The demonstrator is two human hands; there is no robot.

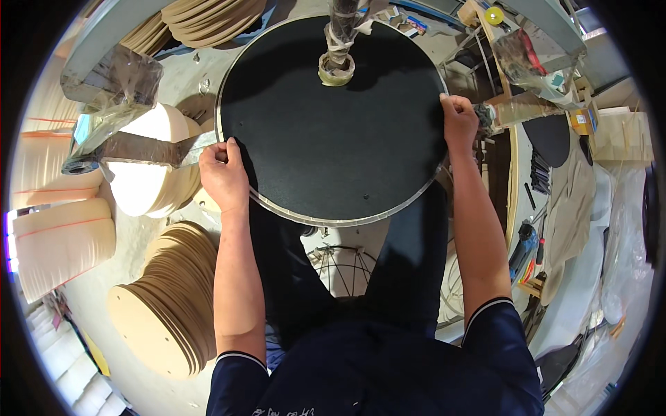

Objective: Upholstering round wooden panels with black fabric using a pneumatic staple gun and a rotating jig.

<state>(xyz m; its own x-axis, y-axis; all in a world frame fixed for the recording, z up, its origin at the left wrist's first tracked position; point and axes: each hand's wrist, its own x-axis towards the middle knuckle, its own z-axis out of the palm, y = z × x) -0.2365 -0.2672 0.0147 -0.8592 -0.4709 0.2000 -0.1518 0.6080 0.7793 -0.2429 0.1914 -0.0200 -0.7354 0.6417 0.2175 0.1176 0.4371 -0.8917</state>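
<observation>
A large round black panel (333,132) with a thin pale rim lies in front of me, above my knees. My left hand (225,177) has its fingers curled closed at the panel's left edge. At the right edge, a little farther up, my right hand (460,123) pinches the rim between thumb and fingers. A tape-wrapped post (340,41) comes down over the far part of the panel and ends in a ring of tape; whether it presses on the surface I cannot tell. Small dark holes or dots show on the black face.
Plastic-wrapped machine arms (142,149) flank the panel at left, with another wrapped arm (524,111) at right. Stacked brown round boards (170,298) stand on the floor at left, near pale foam discs (149,166). A cluttered bench (569,201) with tools and cloth runs along the right.
</observation>
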